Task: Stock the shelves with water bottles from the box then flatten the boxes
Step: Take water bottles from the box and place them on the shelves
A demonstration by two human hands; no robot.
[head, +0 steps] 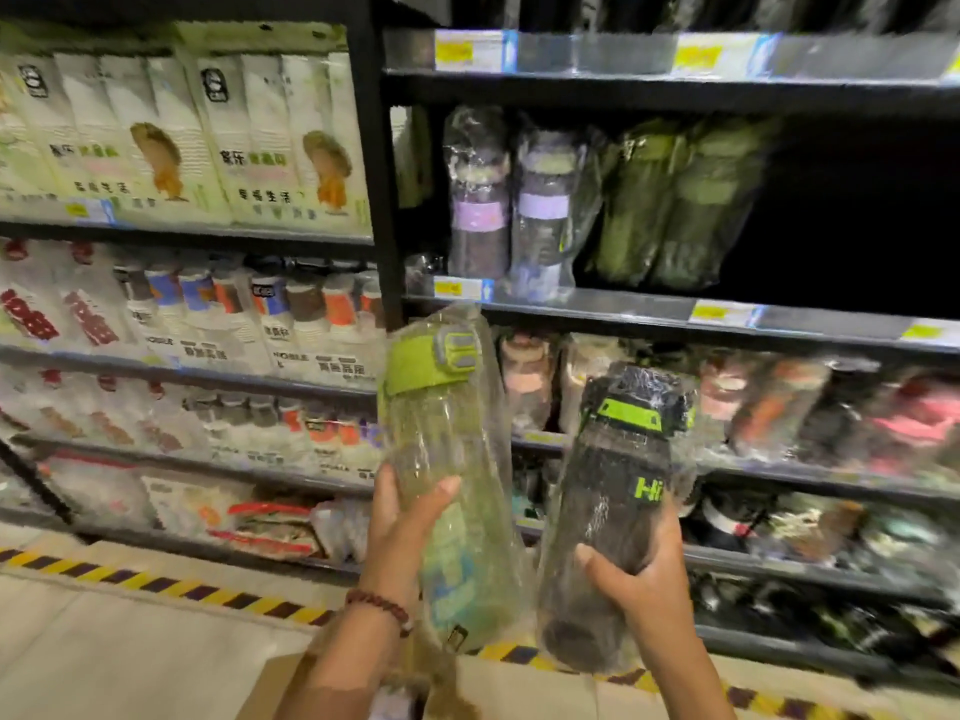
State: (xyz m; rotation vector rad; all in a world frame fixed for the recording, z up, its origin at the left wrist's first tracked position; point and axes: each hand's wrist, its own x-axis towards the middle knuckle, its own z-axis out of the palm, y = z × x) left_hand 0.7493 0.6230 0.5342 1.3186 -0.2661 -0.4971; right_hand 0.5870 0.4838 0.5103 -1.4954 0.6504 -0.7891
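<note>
Head view looks down at two hands raised before a dark store shelf. At lower centre of the frame, the left hand, a bead bracelet on its wrist, grips a green-lidded bottle in clear plastic wrap, thumb across the front and fingers curled round the back. Just to its right, the right hand holds a dark bottle with a lime band and lime lettering, also wrapped, its fingers clamped round the lower body. Both bottles stand nearly upright, lids up, close together; whether they touch is unclear. Behind them, in the middle right of the frame, the shelf carries wrapped purple-banded bottles and green bottles leaning to the right, with a dark gap beyond them on the right. Lower shelves hold more wrapped bottles in pink and orange tones, blurred. On the left of the frame, shelves carry stacked cup packs. Along the floor runs yellow-and-black hazard tape. At the bottom edge, below the left forearm, a cardboard box shows partly.
</note>
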